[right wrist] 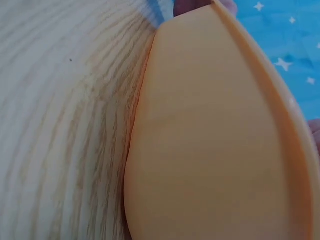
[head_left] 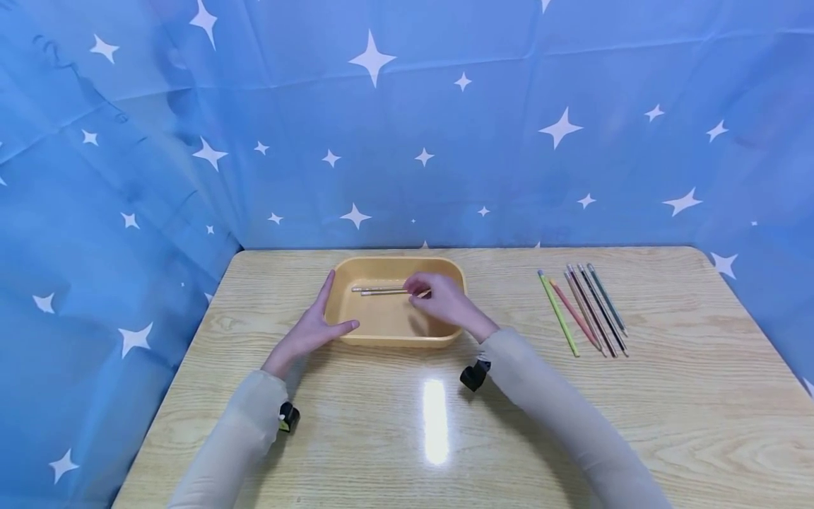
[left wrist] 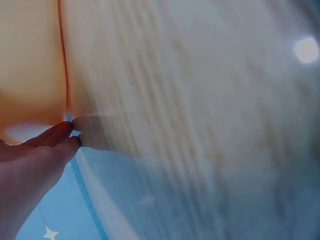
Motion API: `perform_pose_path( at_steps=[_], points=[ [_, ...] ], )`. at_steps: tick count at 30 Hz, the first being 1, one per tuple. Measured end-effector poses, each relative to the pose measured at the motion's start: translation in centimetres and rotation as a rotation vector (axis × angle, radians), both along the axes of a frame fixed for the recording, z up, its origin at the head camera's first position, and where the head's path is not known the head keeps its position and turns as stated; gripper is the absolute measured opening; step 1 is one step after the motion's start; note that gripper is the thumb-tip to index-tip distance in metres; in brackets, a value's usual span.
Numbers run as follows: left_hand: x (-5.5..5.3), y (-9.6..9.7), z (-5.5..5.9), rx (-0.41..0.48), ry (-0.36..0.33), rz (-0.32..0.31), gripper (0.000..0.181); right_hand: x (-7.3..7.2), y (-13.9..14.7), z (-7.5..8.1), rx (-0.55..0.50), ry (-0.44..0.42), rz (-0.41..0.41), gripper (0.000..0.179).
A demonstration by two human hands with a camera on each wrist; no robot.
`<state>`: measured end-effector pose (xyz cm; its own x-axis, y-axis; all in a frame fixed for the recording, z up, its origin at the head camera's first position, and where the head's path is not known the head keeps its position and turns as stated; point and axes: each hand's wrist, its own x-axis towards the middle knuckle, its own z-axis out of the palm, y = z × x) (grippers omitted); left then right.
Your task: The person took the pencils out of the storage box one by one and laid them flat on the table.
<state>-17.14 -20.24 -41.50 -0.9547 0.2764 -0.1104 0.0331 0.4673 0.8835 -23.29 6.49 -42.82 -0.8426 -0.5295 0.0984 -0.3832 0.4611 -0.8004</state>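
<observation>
In the head view a shallow orange-tan plastic tray [head_left: 381, 342] sits at the far middle of the table. Two thin pencils [head_left: 381, 290] lie side by side in it, pointing left and right. My right hand [head_left: 437, 293] is over the tray, fingers curled and pinching the right part of a pencil; the hand hides that end. At the tray's left front corner my left hand [head_left: 311, 326] touches the outside, fingers straight along the left side and thumb spread over the front rim. The left wrist view shows the left fingers [left wrist: 55, 135] against the tray wall [left wrist: 37, 60].
Several colored pencils [head_left: 594, 311] lie in a slanted group on the right of the wooden table [head_left: 687, 424], a lime green pencil [head_left: 559, 314] leftmost. A blue curtain [head_left: 483, 141] with white stars stands behind and left. Each wrist carries a small black camera [head_left: 475, 375].
</observation>
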Motion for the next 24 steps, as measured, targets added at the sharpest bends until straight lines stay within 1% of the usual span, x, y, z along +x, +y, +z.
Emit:
perform_pose_path(
  at_steps=[7,13,18,24],
  points=[
    [0.0,0.0,0.1,0.016,-0.015,0.007,0.105,-1.0,-0.9,-0.6,0.05,-0.033,0.009,0.027],
    [0.0,0.3,0.0,0.027,-0.023,0.003,0.105,-1.2,-1.1,-0.7,0.11,-0.062,0.011,0.031],
    [0.1,0.3,0.1,0.01,-0.017,0.005,0.105,-1.5,-1.2,-1.0,0.142,-0.073,0.003,0.034],
    [-0.1,0.1,0.1,0.009,-0.016,0.012,0.105,-1.6,-1.3,-1.2,0.177,-0.094,0.016,0.035]
  ],
)
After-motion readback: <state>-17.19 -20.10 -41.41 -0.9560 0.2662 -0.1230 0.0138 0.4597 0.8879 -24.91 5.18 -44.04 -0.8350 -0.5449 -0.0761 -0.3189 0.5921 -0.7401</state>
